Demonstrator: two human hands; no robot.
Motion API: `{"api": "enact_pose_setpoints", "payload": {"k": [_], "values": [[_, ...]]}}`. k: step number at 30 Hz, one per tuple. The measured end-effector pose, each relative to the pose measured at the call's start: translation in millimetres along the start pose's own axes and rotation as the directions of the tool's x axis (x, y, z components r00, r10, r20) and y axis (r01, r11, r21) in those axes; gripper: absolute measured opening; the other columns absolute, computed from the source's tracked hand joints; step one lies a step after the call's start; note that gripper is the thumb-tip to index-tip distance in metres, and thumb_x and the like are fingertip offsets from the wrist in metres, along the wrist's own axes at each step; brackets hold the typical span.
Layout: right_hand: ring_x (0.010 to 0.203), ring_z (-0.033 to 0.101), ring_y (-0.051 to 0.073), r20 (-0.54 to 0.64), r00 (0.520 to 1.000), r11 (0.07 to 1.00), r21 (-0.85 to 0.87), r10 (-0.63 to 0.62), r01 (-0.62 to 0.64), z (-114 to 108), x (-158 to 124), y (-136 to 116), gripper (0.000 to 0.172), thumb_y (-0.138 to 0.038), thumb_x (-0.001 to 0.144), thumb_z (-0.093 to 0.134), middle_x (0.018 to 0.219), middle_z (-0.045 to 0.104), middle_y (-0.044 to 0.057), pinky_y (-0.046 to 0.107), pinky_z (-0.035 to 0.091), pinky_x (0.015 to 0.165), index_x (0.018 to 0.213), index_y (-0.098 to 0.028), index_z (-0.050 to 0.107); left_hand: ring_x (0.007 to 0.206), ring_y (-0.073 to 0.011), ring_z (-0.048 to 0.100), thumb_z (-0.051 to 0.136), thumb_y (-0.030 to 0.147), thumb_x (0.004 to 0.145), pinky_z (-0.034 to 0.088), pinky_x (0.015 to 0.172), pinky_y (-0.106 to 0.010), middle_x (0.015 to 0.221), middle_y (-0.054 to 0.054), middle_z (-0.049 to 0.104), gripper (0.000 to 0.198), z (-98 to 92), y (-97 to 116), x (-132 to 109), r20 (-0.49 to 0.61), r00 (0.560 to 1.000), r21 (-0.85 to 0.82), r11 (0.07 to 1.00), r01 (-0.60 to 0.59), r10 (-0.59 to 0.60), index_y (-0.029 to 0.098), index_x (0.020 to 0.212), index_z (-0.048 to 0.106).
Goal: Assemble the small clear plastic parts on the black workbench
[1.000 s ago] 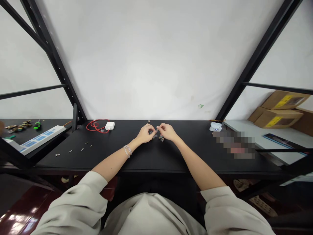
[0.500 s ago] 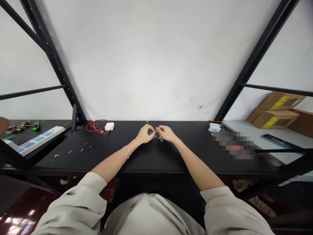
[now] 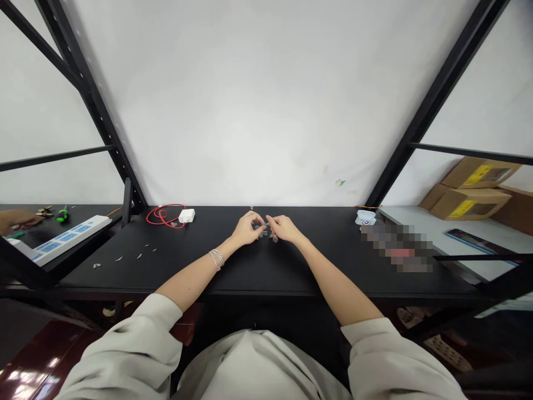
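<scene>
My left hand and my right hand meet over the middle of the black table. Small clear pieces hang or lie at the left fingertips, and another small clear piece shows just under the right fingers. Thumb and fingers of each hand are pinched together around something small, too tiny to make out. A silvery bracelet circles my left wrist.
Left on the table are a red cable, a white adapter and several small scraps. A white case is at the right. Another person's hand works near a power strip. Cardboard boxes stand far right.
The other person's hand has reached further in from the left edge, over the small metal parts. My right fingers have shifted slightly; my left hand is nearly still.
</scene>
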State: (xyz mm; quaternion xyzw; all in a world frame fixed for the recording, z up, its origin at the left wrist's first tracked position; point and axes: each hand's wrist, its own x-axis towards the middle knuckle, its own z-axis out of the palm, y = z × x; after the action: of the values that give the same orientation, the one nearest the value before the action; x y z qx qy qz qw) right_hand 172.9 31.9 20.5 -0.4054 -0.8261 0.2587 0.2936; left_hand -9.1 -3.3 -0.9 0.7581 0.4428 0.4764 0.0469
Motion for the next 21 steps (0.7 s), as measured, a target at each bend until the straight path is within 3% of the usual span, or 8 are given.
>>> {"api": "enact_pose_setpoints", "payload": {"k": [5, 16, 21], "values": [[0.046, 0.061, 0.014, -0.028, 1.000, 1.000, 0.008, 0.003, -0.003, 0, 0, 2, 0.053, -0.049, 0.097, 0.042, 0.046, 0.060, 0.002, 0.023, 0.046, 0.055, 0.053, -0.019, 0.051, 0.079, -0.0147, 0.060, 0.072, 0.019, 0.075, 0.053, 0.076, -0.032, 0.089, -0.003, 0.063, 0.009, -0.1, 0, 0, -0.008, 1.000, -0.005, 1.000, 0.005, -0.005, 0.018, 0.080, 0.064], [0.048, 0.061, 0.014, -0.094, 0.995, 0.995, 0.094, -0.026, 0.035, 2, 4, 8, 0.024, -0.036, 0.091, 0.054, 0.053, 0.061, -0.001, 0.022, 0.045, 0.052, 0.077, -0.018, 0.061, 0.077, -0.0143, 0.060, 0.071, 0.028, 0.079, 0.052, 0.074, -0.031, 0.086, -0.003, 0.062, 0.013, 0.6, -2, -1, -0.026, 0.999, 0.013, 0.999, 0.032, -0.031, 0.017, 0.079, 0.064], [0.051, 0.062, 0.011, -0.123, 0.990, 0.981, 0.171, -0.074, 0.094, 6, 9, 18, 0.006, -0.022, 0.087, 0.055, 0.075, 0.068, 0.001, 0.022, 0.048, 0.052, 0.084, -0.019, 0.059, 0.077, -0.0145, 0.061, 0.070, 0.027, 0.080, 0.053, 0.074, -0.031, 0.085, -0.003, 0.062, 0.011, 0.2, 1, -1, -0.023, 0.999, 0.024, 0.999, 0.031, -0.030, 0.017, 0.079, 0.064]]}}
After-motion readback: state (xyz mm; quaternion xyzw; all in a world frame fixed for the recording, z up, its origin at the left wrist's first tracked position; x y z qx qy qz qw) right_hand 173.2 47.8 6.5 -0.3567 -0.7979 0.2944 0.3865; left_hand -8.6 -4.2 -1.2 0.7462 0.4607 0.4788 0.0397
